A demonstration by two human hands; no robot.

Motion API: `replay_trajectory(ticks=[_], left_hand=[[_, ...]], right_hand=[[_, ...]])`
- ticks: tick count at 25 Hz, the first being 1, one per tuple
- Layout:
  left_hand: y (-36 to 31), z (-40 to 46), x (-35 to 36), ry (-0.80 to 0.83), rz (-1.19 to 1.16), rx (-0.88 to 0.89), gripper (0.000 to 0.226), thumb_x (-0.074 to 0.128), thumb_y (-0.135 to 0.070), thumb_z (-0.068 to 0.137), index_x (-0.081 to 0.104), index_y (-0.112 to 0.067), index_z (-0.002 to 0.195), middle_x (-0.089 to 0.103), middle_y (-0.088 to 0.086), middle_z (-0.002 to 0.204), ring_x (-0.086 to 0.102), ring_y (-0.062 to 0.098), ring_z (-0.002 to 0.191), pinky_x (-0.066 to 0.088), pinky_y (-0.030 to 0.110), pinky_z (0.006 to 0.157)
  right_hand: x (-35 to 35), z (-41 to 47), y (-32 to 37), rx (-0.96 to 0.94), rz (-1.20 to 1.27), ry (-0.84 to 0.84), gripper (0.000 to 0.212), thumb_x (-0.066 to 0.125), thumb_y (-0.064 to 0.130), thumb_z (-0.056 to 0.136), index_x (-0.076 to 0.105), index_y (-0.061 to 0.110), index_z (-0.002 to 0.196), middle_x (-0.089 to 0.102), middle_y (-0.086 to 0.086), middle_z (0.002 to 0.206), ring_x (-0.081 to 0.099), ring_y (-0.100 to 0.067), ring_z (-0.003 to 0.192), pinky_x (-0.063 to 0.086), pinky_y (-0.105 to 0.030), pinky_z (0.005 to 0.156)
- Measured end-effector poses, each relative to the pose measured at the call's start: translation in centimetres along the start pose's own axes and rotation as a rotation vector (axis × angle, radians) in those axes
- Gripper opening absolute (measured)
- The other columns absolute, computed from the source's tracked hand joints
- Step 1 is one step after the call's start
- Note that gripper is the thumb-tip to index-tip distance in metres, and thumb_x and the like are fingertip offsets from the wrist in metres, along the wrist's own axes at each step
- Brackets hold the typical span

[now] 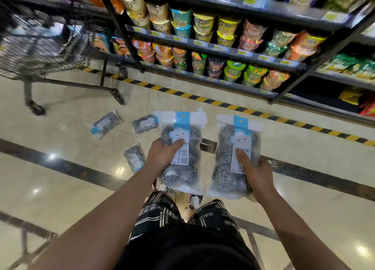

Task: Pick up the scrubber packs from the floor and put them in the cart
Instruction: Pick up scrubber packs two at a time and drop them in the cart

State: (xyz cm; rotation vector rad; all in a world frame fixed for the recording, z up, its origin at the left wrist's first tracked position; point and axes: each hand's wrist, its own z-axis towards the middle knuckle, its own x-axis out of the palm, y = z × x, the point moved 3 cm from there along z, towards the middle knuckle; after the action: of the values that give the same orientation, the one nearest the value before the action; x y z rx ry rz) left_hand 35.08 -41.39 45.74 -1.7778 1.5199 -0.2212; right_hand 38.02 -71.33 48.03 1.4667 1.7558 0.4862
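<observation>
My left hand (162, 154) grips one clear pack of steel scrubbers (182, 174) with a blue-and-white label, thumb on its front. My right hand (253, 170) grips a second scrubber pack (229, 154) the same way. Both packs are held upright above the floor in front of me. Three more scrubber packs lie on the floor to the left: one (105, 124) far left, one (145, 124) beside it, one (134, 157) nearer me. The black wire cart (36, 46) stands at the upper left.
Shelves (223, 50) full of cup noodles and snack bags run along the back and right. A yellow-black hazard stripe (223, 104) marks the floor at their foot. The cart's wheels (37, 108) rest on the glossy tile floor. My legs and shoes are below the packs.
</observation>
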Motion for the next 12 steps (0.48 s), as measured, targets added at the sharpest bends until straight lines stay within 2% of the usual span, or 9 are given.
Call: replay_trajectory(ticks=[3,7,10,12], left_hand=[[0.6,-3.4,-4.1,-0.069,-0.108,0.019,0.052,0.084,-0.053,0.072,0.074,-0.014,0.106,0.081,0.003,0.089,0.079,0.02,0.079,0.064,0.04,0.078],[2.7,-7.4,-10.3,-0.231,-0.272,0.046,0.025,0.081,-0.038,0.084,0.076,-0.016,0.095,0.081,0.003,0.082,0.078,0.014,0.07,0.058,0.031,0.067],[4.8,-9.2,-14.9,-0.354,-0.308,0.064,0.021,0.079,-0.039,0.086,0.076,-0.019,0.091,0.08,-0.002,0.078,0.075,0.006,0.066,0.056,0.029,0.066],[6.6,-10.3,-18.1,-0.432,-0.371,0.049,0.022,0.079,-0.042,0.085,0.076,-0.022,0.093,0.08,-0.004,0.084,0.076,0.008,0.073,0.06,0.033,0.073]], right_hand=[[1.1,-2.4,2.4,-0.058,-0.026,0.035,0.031,0.079,0.046,0.085,0.068,0.019,0.091,0.074,0.0,0.09,0.071,-0.016,0.079,0.054,-0.032,0.066],[7.3,-4.8,5.3,-0.152,-0.162,0.214,0.045,0.079,0.056,0.081,0.071,0.015,0.098,0.077,-0.002,0.091,0.074,-0.022,0.084,0.061,-0.044,0.08],[12.5,-6.5,7.6,-0.226,-0.228,0.314,0.042,0.079,0.053,0.082,0.07,0.017,0.101,0.076,0.0,0.093,0.073,-0.019,0.085,0.06,-0.04,0.08],[15.9,-7.9,8.5,-0.286,-0.275,0.399,0.043,0.079,0.054,0.081,0.07,0.02,0.107,0.077,0.002,0.098,0.073,-0.018,0.089,0.059,-0.039,0.082]])
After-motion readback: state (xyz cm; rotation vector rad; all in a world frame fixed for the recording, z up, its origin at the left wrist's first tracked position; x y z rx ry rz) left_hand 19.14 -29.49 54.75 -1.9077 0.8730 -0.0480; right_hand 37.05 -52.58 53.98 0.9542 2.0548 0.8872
